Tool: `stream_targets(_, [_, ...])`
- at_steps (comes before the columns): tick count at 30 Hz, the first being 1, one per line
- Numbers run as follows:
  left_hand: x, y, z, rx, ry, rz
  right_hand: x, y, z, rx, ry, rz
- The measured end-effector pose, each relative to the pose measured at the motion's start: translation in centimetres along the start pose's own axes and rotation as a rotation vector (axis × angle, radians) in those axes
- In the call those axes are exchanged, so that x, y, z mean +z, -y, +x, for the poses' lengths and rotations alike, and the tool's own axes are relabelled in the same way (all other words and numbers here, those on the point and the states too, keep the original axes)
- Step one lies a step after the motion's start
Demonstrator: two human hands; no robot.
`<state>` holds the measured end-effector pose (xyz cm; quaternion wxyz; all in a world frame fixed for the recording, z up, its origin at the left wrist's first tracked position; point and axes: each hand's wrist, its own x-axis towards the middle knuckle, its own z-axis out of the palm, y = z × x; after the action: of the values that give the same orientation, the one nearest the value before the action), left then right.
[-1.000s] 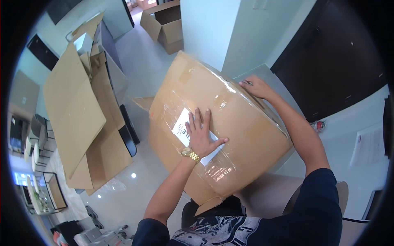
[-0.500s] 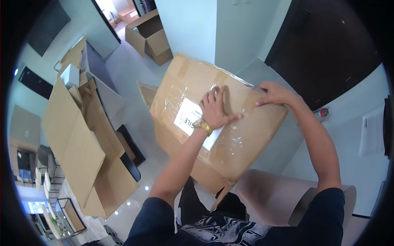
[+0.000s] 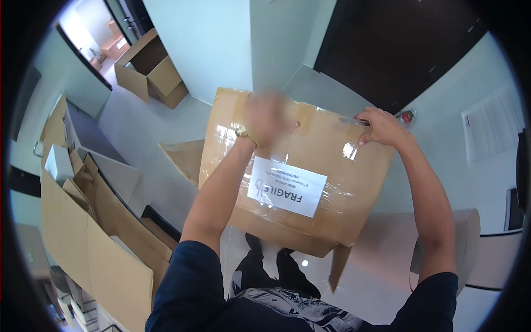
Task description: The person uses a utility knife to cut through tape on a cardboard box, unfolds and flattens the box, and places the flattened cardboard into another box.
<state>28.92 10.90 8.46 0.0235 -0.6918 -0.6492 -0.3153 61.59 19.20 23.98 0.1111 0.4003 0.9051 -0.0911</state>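
Note:
In front of me is a large cardboard box [image 3: 326,155], wrapped in clear tape, with a white paper label [image 3: 287,187] on its upper face. My right hand [image 3: 381,128] grips the box's far right edge, thumb on the face and fingers over the rim. Near the far left edge of the same face is my left hand [image 3: 270,119]; it is blurred, so its fingers cannot be made out. A gold watch [image 3: 246,134] circles the left wrist. One loose flap [image 3: 182,159] sticks out at the box's left, and another [image 3: 339,268] hangs at its near right corner.
Opened flattened cartons [image 3: 88,232] lean at the left. An open cardboard box [image 3: 160,72] stands on the floor by the wall corner. A large rolled sheet [image 3: 398,243] lies at the right, near a dark door [image 3: 387,50]. My legs are below the box.
My left hand has moved from the label to the far left part of the box, uncovering the label. The box has turned slightly. My right hand keeps its edge; the view has shifted.

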Motion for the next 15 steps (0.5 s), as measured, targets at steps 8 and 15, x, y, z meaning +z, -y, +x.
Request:
stream_targets(8, [-0.2, -6.0, -7.4, -0.013, -0.156, -0.033, 2.8, 5.0, -8.3, 0.064, -0.128, 0.41])
stream_targets(15, [-1.9, -5.0, -10.0, 0.065, -0.102, -0.061, 3.0, 9.2, -7.4, -0.079, -0.102, 0.295])
